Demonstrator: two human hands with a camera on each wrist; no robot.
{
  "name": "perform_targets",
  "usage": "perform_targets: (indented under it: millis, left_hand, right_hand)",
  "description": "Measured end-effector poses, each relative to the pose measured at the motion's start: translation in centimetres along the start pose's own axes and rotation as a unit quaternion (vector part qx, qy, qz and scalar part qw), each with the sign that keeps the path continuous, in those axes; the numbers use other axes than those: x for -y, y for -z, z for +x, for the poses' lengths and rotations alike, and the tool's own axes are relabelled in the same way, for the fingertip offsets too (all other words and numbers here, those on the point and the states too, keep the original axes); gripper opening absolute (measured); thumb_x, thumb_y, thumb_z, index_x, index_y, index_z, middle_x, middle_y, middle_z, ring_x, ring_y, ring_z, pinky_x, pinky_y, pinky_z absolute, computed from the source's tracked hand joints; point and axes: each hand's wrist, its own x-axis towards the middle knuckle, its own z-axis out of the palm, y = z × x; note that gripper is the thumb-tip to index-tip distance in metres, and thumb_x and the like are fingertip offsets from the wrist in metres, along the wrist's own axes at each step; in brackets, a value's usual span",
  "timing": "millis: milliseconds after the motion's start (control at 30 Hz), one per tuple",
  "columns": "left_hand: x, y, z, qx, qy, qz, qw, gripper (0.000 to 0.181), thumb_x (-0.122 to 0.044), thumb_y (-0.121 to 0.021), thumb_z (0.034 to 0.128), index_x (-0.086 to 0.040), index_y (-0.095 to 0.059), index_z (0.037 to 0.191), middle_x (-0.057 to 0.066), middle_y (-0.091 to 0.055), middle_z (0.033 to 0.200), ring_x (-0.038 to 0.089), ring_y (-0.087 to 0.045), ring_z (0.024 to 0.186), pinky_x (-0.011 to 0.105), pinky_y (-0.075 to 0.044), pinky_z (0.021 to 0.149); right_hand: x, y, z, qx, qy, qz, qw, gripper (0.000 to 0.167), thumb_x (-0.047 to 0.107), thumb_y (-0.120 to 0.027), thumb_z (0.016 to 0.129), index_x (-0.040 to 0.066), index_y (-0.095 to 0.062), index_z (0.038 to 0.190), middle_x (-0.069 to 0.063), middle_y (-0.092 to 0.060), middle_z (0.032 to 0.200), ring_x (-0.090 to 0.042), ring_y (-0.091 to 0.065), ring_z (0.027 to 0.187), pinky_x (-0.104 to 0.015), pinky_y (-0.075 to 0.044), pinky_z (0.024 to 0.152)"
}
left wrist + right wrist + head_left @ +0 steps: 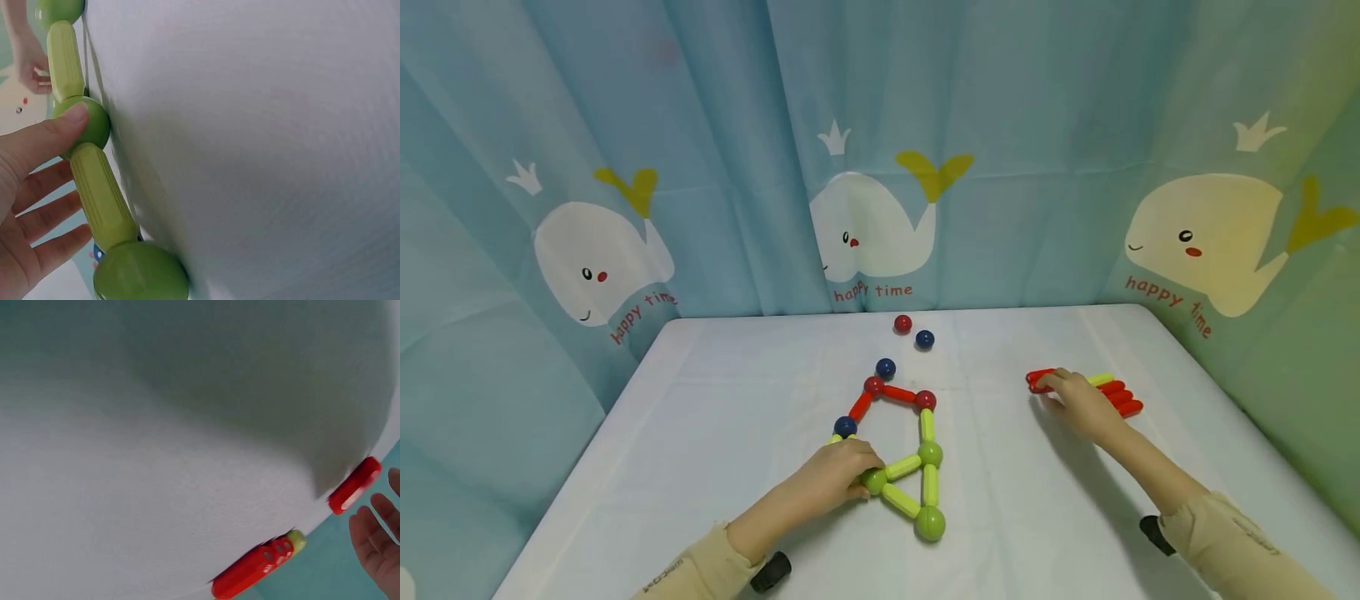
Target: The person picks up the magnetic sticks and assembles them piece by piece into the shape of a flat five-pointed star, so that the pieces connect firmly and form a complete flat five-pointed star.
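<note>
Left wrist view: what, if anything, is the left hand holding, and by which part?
The left hand holds the ball-and-stick frame by a green ball, thumb against it.

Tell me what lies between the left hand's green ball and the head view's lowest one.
The head view shows a lime stick joining the held green ball to the lowest ball.

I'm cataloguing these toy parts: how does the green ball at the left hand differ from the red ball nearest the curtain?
Links: the green ball is joined to yellow-green sticks; the red ball lies loose.
Contact: the left hand holds the green ball; no hand touches the red ball.
Place: the green ball is nearer the person; the red ball is near the table's far edge.
Both are round and shiny.
</note>
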Motion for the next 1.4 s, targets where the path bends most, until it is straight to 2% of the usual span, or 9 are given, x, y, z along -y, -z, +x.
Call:
perform_targets:
  millis: [200,267,367,567,733,833,933,1067,1400]
  left_hand:
    - [0.6,0.0,0.0,0.004,0.019,-0.034,0.9992,0.032,-0.012,-0.074,0.0801,-0.011,-0.068,0.111,-0.001,-0.067,0.109,0.015,-0.058,0.108,0.029,-0.047,0.094]
    - [0.4,0.1,-0.1,0.012,0.032,-0.054,0.9980,0.032,-0.009,-0.070,0.0826,-0.010,-0.067,0.114,0.001,-0.066,0.114,0.019,-0.056,0.116,0.033,-0.045,0.099]
    - [0.0,0.5,0.1,0.013,0.041,-0.072,0.9965,0.032,-0.007,-0.065,0.0848,-0.007,-0.066,0.116,0.003,-0.066,0.116,0.021,-0.056,0.118,0.035,-0.045,0.099]
    - [-1.7,0.7,1.5,-0.001,0.072,-0.104,0.9920,0.031,-0.016,-0.063,0.0890,-0.010,-0.064,0.120,0.003,-0.066,0.118,0.016,-0.061,0.111,0.030,-0.049,0.092]
    - [-3.0,0.1,3.2,-0.013,0.107,-0.143,0.9839,0.030,-0.020,-0.063,0.0902,-0.011,-0.065,0.119,0.002,-0.068,0.113,0.009,-0.061,0.089,0.023,-0.050,0.078]
    - [-3.3,-0.5,4.3,-0.029,0.120,-0.162,0.9789,0.030,-0.018,-0.064,0.0894,-0.010,-0.065,0.118,0.003,-0.068,0.111,0.009,-0.061,0.088,0.021,-0.050,0.077]
    - [-3.3,-1.0,5.3,-0.044,0.134,-0.166,0.9760,0.031,-0.019,-0.068,0.0869,-0.010,-0.066,0.116,0.004,-0.069,0.108,0.014,-0.064,0.095,0.024,-0.051,0.080]
    - [-3.2,-1.4,6.1,-0.055,0.152,-0.167,0.9725,0.031,-0.024,-0.072,0.0828,-0.011,-0.066,0.110,0.004,-0.070,0.101,0.017,-0.064,0.092,0.026,-0.050,0.079]
    - [-4.0,-1.4,7.1,-0.063,0.156,-0.179,0.9693,0.024,-0.017,-0.073,0.0814,-0.006,-0.070,0.102,0.002,-0.070,0.092,0.012,-0.062,0.083,0.020,-0.050,0.072]
  right_hand:
    - [-1.1,-0.4,0.5,0.010,-0.014,-0.034,0.9993,0.025,-0.010,-0.070,0.074,-0.012,-0.062,0.098,-0.021,-0.061,0.088,-0.036,-0.059,0.080,-0.046,-0.053,0.074]
    - [-1.4,-0.5,0.6,0.013,-0.012,-0.042,0.9990,0.026,-0.009,-0.071,0.074,-0.012,-0.062,0.098,-0.020,-0.061,0.088,-0.036,-0.059,0.080,-0.046,-0.053,0.074]
    - [-1.8,-0.6,0.9,0.016,-0.011,-0.053,0.9984,0.025,-0.008,-0.071,0.073,-0.010,-0.062,0.096,-0.019,-0.060,0.086,-0.035,-0.058,0.079,-0.046,-0.053,0.074]
    - [-2.1,-0.9,1.1,0.026,-0.017,-0.065,0.9974,0.017,-0.003,-0.075,0.073,-0.005,-0.065,0.088,-0.014,-0.061,0.080,-0.030,-0.056,0.074,-0.042,-0.052,0.070]
    - [-1.6,-1.4,1.2,0.036,-0.011,-0.062,0.9974,0.018,-0.001,-0.076,0.072,-0.004,-0.063,0.084,-0.013,-0.062,0.077,-0.026,-0.057,0.069,-0.038,-0.052,0.065]
    - [-0.9,-1.5,1.3,0.039,-0.014,-0.059,0.9974,0.018,0.000,-0.075,0.074,-0.003,-0.060,0.084,-0.011,-0.062,0.074,-0.023,-0.057,0.066,-0.036,-0.052,0.063]
    - [0.1,-1.6,1.7,0.045,-0.020,-0.047,0.9977,0.017,0.001,-0.073,0.076,-0.002,-0.059,0.086,-0.009,-0.062,0.073,-0.019,-0.056,0.064,-0.034,-0.051,0.061]
    - [1.9,-1.7,2.4,0.055,-0.020,-0.010,0.9982,0.017,0.001,-0.071,0.079,-0.003,-0.061,0.092,-0.011,-0.065,0.079,-0.017,-0.056,0.068,-0.034,-0.053,0.065]
    - [5.9,-3.1,4.4,0.068,0.012,0.101,0.9925,0.012,-0.003,-0.064,0.082,-0.003,-0.064,0.094,-0.009,-0.066,0.080,-0.016,-0.057,0.071,-0.032,-0.052,0.067]
